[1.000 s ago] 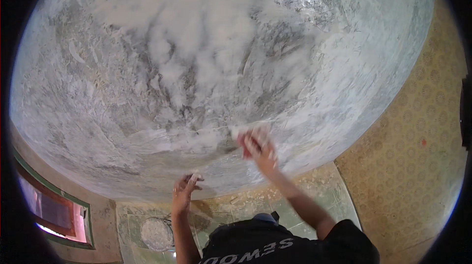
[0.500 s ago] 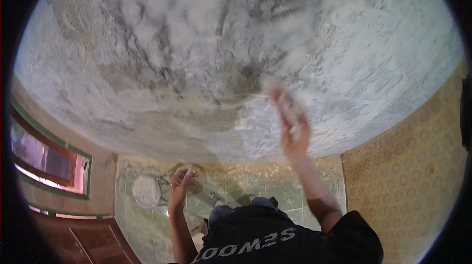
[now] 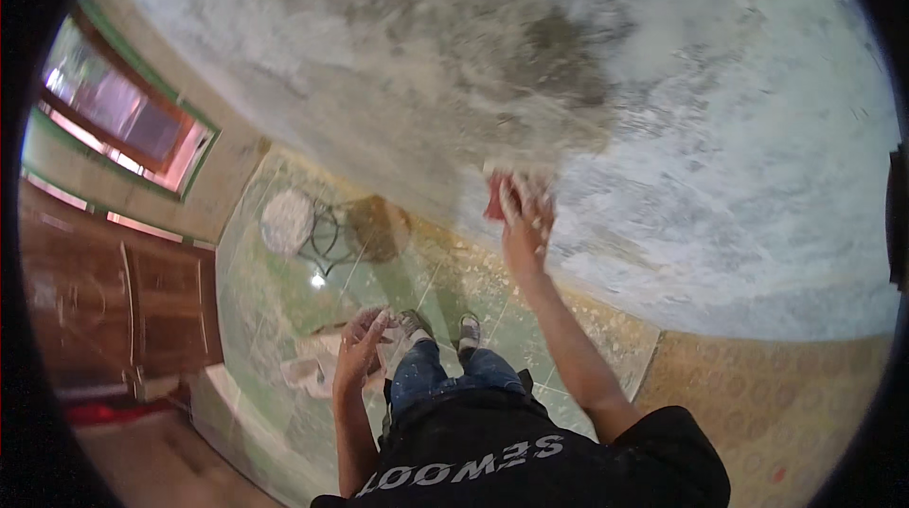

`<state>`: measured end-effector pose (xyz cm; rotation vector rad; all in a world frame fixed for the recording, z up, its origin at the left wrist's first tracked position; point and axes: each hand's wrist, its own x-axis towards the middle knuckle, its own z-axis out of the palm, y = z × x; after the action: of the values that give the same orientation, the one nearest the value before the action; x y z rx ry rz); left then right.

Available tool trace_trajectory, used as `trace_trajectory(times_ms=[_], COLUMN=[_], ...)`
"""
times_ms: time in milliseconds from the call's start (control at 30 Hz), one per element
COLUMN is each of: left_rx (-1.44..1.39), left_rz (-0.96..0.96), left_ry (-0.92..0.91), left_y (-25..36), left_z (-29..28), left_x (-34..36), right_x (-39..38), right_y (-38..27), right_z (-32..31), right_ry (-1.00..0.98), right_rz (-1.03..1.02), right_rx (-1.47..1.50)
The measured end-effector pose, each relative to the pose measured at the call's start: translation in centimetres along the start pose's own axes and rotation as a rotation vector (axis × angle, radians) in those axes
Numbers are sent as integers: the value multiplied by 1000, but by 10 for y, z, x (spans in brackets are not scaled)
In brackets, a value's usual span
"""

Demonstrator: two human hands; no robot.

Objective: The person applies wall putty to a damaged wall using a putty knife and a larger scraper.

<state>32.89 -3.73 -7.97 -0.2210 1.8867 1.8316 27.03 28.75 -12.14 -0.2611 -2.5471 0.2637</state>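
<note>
My right hand (image 3: 528, 229), smeared with white paste, is closed round a small red putty scraper (image 3: 494, 197). The scraper's pale edge is at the lower part of the wall (image 3: 682, 186), which is patchy white and grey with a darker bare area above the hand. Whether the edge presses on the wall is hard to tell. Lower and to the left, my left hand (image 3: 357, 352) hangs over the floor with its fingers curled toward the thumb. White paste coats its fingertips; what they hold, if anything, does not show clearly.
A stool with a round whitish top (image 3: 287, 222) and dark wire legs stands left, near the wall's foot. White-smeared pieces (image 3: 308, 366) lie on the green tiled floor (image 3: 417, 295) by my left hand. A window (image 3: 123, 106) and wooden cabinet (image 3: 80, 271) are at far left.
My view has turned, bringing more floor and the cabinet in. My right hand has come a little left, and the red scraper now shows clearly in it. My left hand stays low and curled.
</note>
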Motion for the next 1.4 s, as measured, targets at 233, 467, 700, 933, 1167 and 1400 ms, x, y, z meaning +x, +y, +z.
trace_trajectory(times_ms=[233,467,700,933,1167,1400], left_rx=[-84,-76,-235,-242,-166,-4], left_rz=[-87,-12,61,172,88,58], left_ry=[291,297,414,546,747,795], left_y=[-25,-43,-68,-131,-184,-192], left_z=[-31,-60,-143,-271,-439,-534], left_x=[-56,-91,-164,-242,-306,-297], right_x=[-144,-127,-178,-276,-310,-299], right_y=[-58,-199,-348,-466,-523,-580], right_z=[85,50,-16,-18,-17,42], right_ry=[-493,-983,-1282,-1400,-1240,-1027], right_rz=[572,1097,894,668,537,639], right_rx=[914,1830,1902,1786,1526,1524])
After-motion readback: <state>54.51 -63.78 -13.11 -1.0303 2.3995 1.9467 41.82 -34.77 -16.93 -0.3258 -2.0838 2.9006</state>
